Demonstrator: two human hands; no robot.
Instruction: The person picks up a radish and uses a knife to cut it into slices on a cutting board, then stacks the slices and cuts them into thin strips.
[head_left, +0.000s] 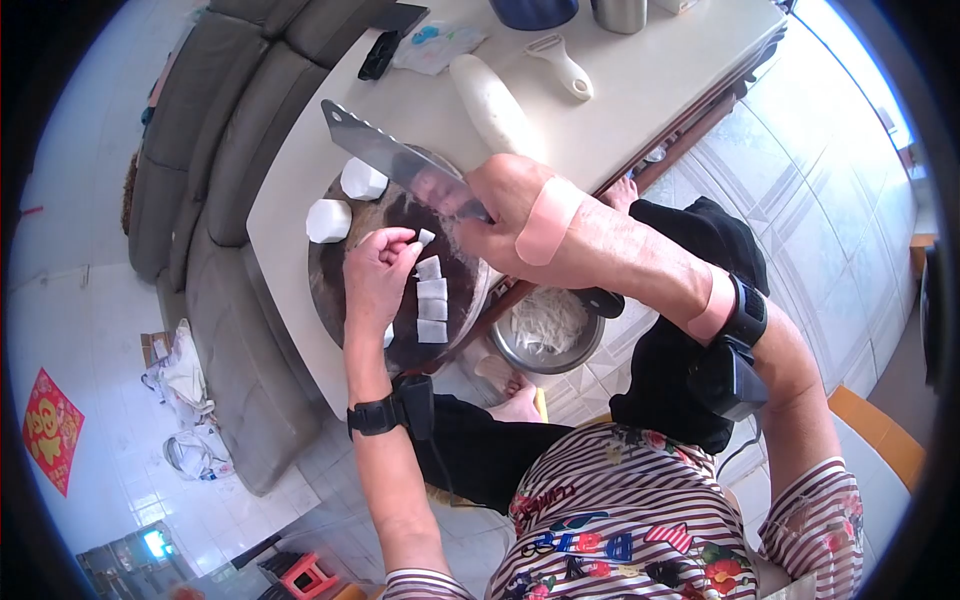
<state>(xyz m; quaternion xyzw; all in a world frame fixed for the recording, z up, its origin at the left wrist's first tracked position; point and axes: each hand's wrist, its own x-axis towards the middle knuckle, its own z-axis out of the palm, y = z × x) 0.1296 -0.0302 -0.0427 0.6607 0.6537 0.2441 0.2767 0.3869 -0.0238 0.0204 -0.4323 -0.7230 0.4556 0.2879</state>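
Observation:
My right hand [505, 215] grips the handle of a cleaver [395, 155], whose wide blade is over the round dark cutting board [397, 345]. Between the fingertips of my left hand [378, 275] is a small white radish piece [426, 237]. Below it, several cut radish pieces [432, 308] lie in a row on the board. Two thick peeled radish chunks, one [364, 179] beside the blade and another [328, 221] at the board's left edge, rest there. Part of a further white piece [388, 335] shows beside my left wrist.
On the table [290, 225] beyond the board lie a whole white radish [492, 105], a peeler [562, 68] and a plastic bag [438, 48]. A blue container [535, 10] and a metal cup [620, 12] stand at the back. A metal bowl [590, 350] of pale peelings sits below the table edge.

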